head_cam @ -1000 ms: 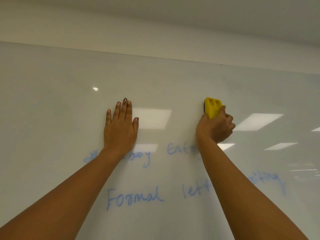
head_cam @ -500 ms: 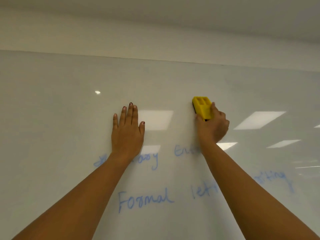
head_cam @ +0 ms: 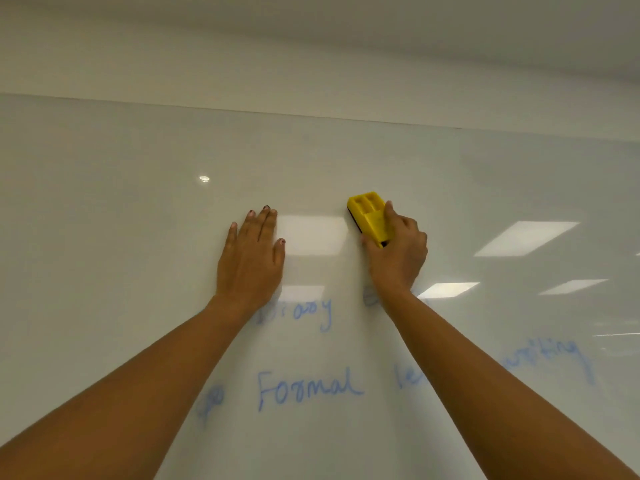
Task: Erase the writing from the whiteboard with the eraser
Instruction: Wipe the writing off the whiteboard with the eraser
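Two bare hands raised against a glossy white whiteboard (head_cam: 104, 237), well below its straight top edge (head_cam: 311, 115), with wide bare board above and to either side. Left hand (head_cam: 251, 268) laid flat on the board, fingers (head_cam: 263, 225) straight and close together, thumb a little apart, dark polish on the nails. Right hand (head_cam: 398, 261) near it on the right, fingers (head_cam: 389, 216) curled over a yellow rectangular plastic eraser (head_cam: 369, 216) with a dark pad underneath, thumb at its lower left side. Eraser tilted, upper end leaning left, pad side against the board, above two rows of faint blue marker writing (head_cam: 308, 389). Upper row just under the wrists, partly hidden by both forearms and smeared in places; lower row reading "Formal", then more words cut off by the right forearm. Bright rectangular reflections of ceiling lights (head_cam: 526, 237) across the board's sheen, one of them between the hands. Pale plain wall (head_cam: 311, 64) above the board.
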